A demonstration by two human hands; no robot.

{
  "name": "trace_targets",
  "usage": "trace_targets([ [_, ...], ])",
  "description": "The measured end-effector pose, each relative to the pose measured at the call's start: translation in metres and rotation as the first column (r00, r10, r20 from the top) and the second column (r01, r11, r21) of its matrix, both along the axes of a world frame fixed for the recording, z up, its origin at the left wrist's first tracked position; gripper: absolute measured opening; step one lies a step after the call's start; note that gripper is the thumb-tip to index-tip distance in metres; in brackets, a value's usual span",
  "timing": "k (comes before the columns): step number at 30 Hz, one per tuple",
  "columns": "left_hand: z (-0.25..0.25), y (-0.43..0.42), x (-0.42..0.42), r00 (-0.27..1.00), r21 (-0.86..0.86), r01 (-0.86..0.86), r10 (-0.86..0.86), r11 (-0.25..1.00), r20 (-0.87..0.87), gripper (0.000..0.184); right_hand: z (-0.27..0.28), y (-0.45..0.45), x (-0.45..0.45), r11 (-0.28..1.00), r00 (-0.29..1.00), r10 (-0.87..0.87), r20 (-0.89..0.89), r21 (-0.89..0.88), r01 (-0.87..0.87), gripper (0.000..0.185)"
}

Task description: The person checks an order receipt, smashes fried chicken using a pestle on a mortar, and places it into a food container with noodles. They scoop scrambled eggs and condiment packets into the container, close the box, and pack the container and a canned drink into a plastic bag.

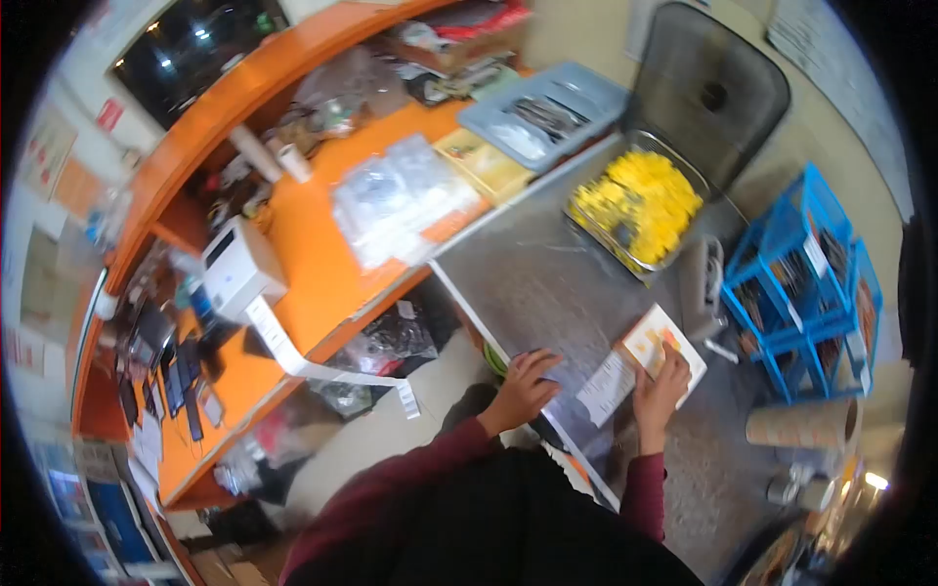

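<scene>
My right hand (661,391) rests on a white flat pad or box (692,363) with yellow and orange patches, its fingers stretched over the surface. An orange-red spot shows at the fingertips; whether it is printed or a loose piece, I cannot tell. Beside that hand, a printed paper slip (607,388) lies on the dark metal table (518,293), its upper end meeting the pad. Over the table's left edge is my left hand (528,391), fingers bent and apart, with nothing visible in it. Farther back, a metal tray (640,271) holds a heap of yellow pieces (645,205).
Blue plastic baskets (796,337) stand at the right, near a cardboard tube (796,425). A white label printer (241,269) with a long paper strip (337,375) sits on the orange counter (322,234). A grey-blue tray (542,103) and plastic bags (401,195) are behind.
</scene>
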State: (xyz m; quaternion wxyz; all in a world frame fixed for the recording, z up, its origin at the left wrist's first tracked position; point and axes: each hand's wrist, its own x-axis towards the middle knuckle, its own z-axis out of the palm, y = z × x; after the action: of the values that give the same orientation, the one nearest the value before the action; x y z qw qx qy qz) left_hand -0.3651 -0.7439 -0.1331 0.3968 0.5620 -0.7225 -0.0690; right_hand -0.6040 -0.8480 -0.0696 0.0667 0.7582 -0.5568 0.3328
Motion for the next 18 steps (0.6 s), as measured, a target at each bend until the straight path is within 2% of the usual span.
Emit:
trace_targets([
  [1, 0.002, 0.005, 0.024, 0.997, -0.028, -0.079, 0.079, 0.997, 0.01, 0.016, 0.0, -0.004, 0.009, 1.0, 1.0, 0.004, -0.029, 0.003, -0.003, 0.04],
  [3, 0.011, 0.009, 0.083, 0.932, -0.062, -0.353, 0.346, 0.934, -0.108, 0.009, 0.01, -0.015, 0.042, 0.995, 0.983, 0.097, 0.156, -0.036, -0.092, 0.038],
  [5, 0.019, 0.003, 0.146, 0.83, -0.045, -0.542, 0.526, 0.839, -0.187, 0.011, 0.021, -0.021, 0.092, 0.95, 0.927, 0.231, 0.295, 0.138, -0.281, 0.03],
  [7, 0.031, -0.013, 0.214, 0.778, -0.03, -0.606, 0.585, 0.795, -0.228, 0.011, 0.021, -0.034, 0.157, 0.806, 0.804, 0.333, 0.492, 0.294, -0.514, 0.029],
  [9, 0.034, -0.041, 0.276, 0.754, -0.069, -0.651, 0.632, 0.756, -0.179, 0.012, 0.04, -0.039, 0.245, 0.655, 0.631, 0.477, 0.612, 0.231, -0.719, 0.028],
  [11, 0.029, -0.072, 0.333, 0.76, -0.076, -0.649, 0.64, 0.757, -0.116, 0.015, 0.022, -0.055, 0.338, 0.523, 0.492, 0.591, 0.639, 0.16, -0.837, 0.03],
  [13, 0.011, -0.104, 0.382, 0.8, -0.054, -0.6, 0.599, 0.798, -0.042, 0.017, 0.0, -0.072, 0.423, 0.41, 0.387, 0.752, 0.533, 0.081, -0.909, 0.035],
  [15, -0.01, -0.122, 0.414, 0.794, 0.065, -0.606, 0.597, 0.793, 0.115, 0.014, -0.029, -0.091, 0.489, 0.31, 0.35, 0.771, 0.533, 0.166, -0.936, 0.041],
  [17, -0.01, -0.131, 0.424, 0.782, 0.141, -0.606, 0.553, 0.783, 0.289, 0.015, -0.043, -0.107, 0.521, 0.473, 0.572, 0.804, 0.162, 0.408, -0.781, 0.044],
  [18, -0.009, -0.134, 0.425, 0.776, 0.125, -0.617, 0.575, 0.777, 0.258, 0.015, -0.049, -0.112, 0.529, 0.564, 0.629, 0.776, -0.044, 0.495, -0.662, 0.045],
])
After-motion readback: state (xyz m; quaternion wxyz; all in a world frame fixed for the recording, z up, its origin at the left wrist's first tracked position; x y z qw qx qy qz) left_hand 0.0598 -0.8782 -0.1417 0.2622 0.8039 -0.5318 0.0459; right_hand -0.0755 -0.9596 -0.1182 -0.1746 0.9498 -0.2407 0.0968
